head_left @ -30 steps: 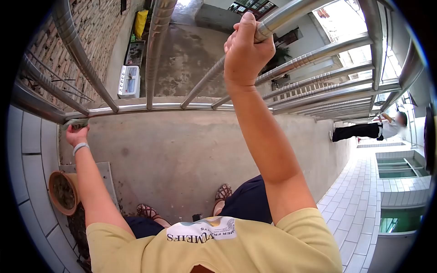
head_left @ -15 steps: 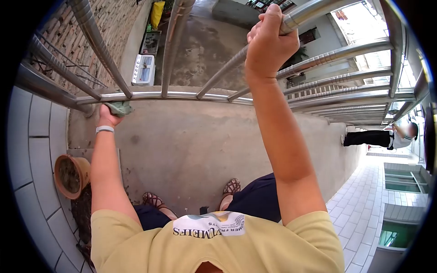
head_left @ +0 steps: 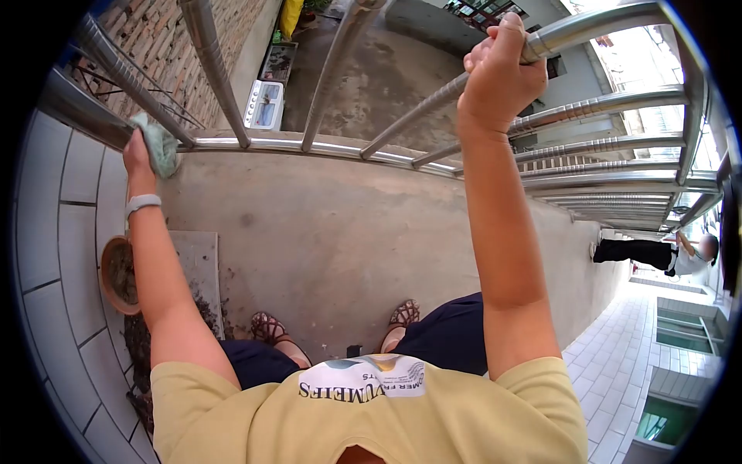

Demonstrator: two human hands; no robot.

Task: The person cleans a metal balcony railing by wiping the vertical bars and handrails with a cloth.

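My left hand (head_left: pixel 140 164) is closed on a pale green cloth (head_left: pixel 161 147). It presses the cloth against the thick metal post (head_left: pixel 85 108) at the left end of the railing, close to where the lower rail (head_left: pixel 267 144) meets it. A light band circles that wrist. Higher up and to the right, my right hand (head_left: pixel 501 83) grips the shiny top bar (head_left: pixel 595 29) of the railing, its thumb lying along the upper side. Several upright bars (head_left: pixel 332 77) stand between the two hands.
A clay pot (head_left: pixel 117 275) and scattered soil lie by the tiled wall (head_left: pixel 77 232) at left. Below, past the railing, stands a white twin-tub washing machine (head_left: pixel 264 105). Another person (head_left: pixel 653 254) stands along the walkway at right, near the railing.
My left hand has moved left and up with the cloth, from under the lower rail to the end post. My right hand keeps its hold on the bar while the view has shifted.
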